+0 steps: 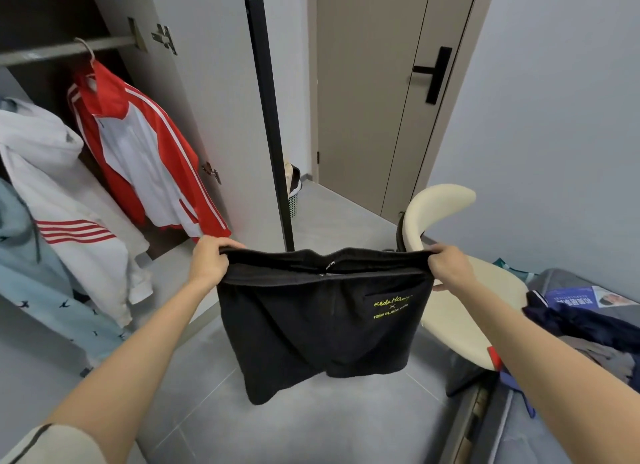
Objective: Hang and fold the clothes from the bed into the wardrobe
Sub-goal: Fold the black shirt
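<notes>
1. Head view: black shorts point(322, 328) held up in the air over the grey floor, between wardrobe point(194, 83) and bed point(568, 436), waistband pulled flat, legs hanging.
2. Left hand point(207, 261): fingers curled, gripping the left waistband corner. Right hand point(447, 266): same grip on the right corner.
3. Wardrobe open at left: red-and-white jacket point(138, 152) on a hanger, white hoodie point(52, 173) beside it.
4. Dark clothes point(581, 321) piled on the bed; cream chair point(457, 308) behind the right hand.

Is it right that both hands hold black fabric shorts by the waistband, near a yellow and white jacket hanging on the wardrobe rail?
No: the head view shows the jacket on the wardrobe rail is red and white, not yellow. The left hand and right hand do hold the black fabric shorts by the waistband.
</notes>
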Tool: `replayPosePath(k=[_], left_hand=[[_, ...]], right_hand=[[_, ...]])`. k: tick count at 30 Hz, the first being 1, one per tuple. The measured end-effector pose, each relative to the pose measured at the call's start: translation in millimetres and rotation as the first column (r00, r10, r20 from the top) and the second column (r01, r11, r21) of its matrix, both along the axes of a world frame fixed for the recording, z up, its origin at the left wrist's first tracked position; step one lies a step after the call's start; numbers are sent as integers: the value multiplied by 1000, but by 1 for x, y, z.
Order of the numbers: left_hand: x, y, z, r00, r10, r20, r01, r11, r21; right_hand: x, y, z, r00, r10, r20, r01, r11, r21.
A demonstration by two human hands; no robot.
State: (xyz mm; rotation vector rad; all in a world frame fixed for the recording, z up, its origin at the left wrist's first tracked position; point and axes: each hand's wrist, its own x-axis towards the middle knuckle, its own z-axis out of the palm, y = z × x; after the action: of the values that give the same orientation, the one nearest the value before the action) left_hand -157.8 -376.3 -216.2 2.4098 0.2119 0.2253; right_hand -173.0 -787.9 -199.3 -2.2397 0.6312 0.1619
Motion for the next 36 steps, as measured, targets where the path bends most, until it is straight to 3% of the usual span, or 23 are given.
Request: replayPosePath(k=[3,5,7,8,10,12,15,19,22,25,28,32,34,36], left_hand=[[-7,0,10,995,-100,-26,103,963,249],[-11,-2,14,996,-86,-15,87,959,268],[-11,0,16,1000,-30,-1,30,983,181],[-10,1,17,1000,0,-10,1,993,116],[-8,3,19,998,58,-35,-59,997,-48],[-10,5,23,998,49,-33,-54,986,-156],[-16,7,41,991,-134,-14,130,982,-138],[-22,-9,70,932,-357,-64,334,912,-238],[-20,-44,84,885,-459,-75,432,871,-233],[-21,-85,86,846,-530,-50,495,818,-294],[-25,-118,89,804,-595,-18,544,746,-384],[-24,-140,97,757,-653,12,618,711,-335],[-24,-144,97,777,-628,34,606,733,-311],[-23,-143,93,838,-544,45,529,789,-312]], right_hand=[[-7,-3,-5,969,187,-163,-231,921,-314],[-9,-4,-10,975,144,-169,-189,940,-285],[-8,-3,-17,994,-58,-92,58,998,-3],[-7,-1,-18,981,-182,-61,190,961,199],[-2,4,-19,913,-408,-32,354,749,560],[1,10,-14,857,-514,-26,354,552,755],[-1,16,8,849,-527,31,251,454,855],[5,27,36,897,-381,222,6,513,858],[7,51,57,922,-94,375,-185,744,642],[0,80,78,881,163,445,-357,846,396],[-5,100,89,844,327,426,-455,856,245],[-12,107,99,829,311,465,-425,891,160],[-18,103,104,836,272,477,-422,874,241],[-27,92,108,853,245,461,-458,773,438]])
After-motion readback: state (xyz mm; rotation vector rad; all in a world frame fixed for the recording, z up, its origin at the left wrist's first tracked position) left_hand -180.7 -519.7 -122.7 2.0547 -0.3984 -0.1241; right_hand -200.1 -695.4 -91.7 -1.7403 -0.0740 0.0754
